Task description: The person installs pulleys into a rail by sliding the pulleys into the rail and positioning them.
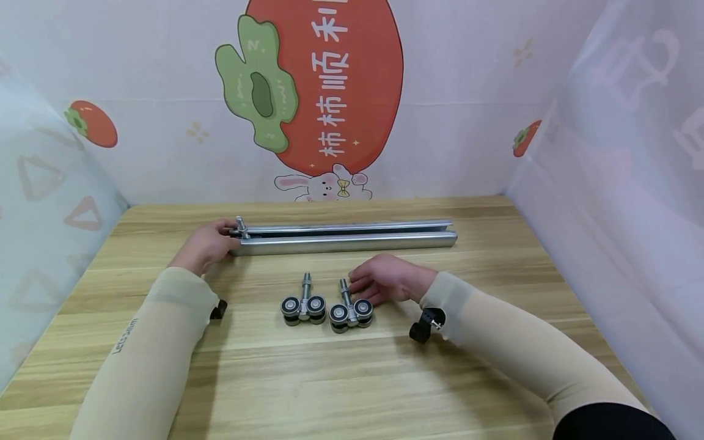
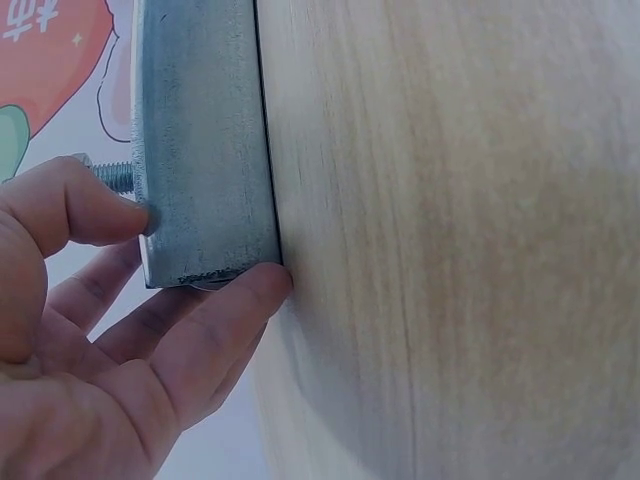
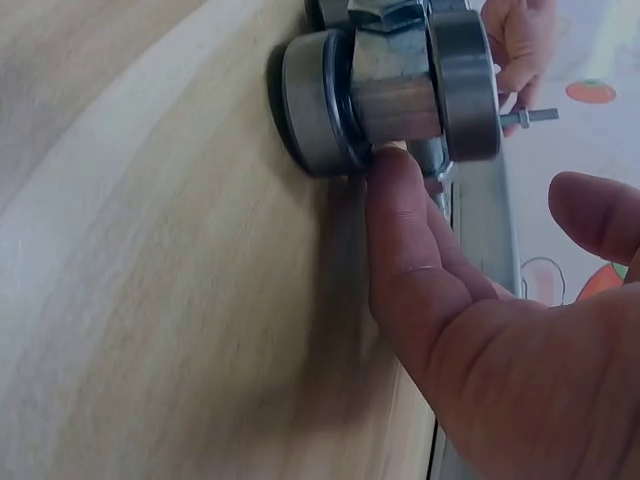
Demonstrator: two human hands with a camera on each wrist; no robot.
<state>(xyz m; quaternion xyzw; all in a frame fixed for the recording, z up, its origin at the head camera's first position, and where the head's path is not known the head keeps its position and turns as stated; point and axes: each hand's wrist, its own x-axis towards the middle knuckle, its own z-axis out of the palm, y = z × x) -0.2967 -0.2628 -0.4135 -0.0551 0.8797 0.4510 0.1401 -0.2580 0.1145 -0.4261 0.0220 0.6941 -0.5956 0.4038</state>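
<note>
A silver metal rail (image 1: 352, 243) with a slot along its top lies across the back of the table. At its left end my left hand (image 1: 206, 244) grips the rail, thumb on the edge and fingers around the end face. A threaded bolt (image 1: 241, 226) stands up from the slot there; what it joins inside is hidden. Two roller trolleys with upright bolts stand in front, the left trolley (image 1: 304, 305) and the right trolley (image 1: 351, 313). Beside the right one is my right hand (image 1: 387, 279). In the right wrist view, its extended fingertip touches a trolley (image 3: 395, 105), the thumb well apart.
The wooden table (image 1: 330, 391) meets a printed backdrop (image 1: 451, 122) at the back, with pale hanging sheets on both sides. Small black wrist cameras hang under both sleeves, the right camera (image 1: 426, 325) close to the tabletop.
</note>
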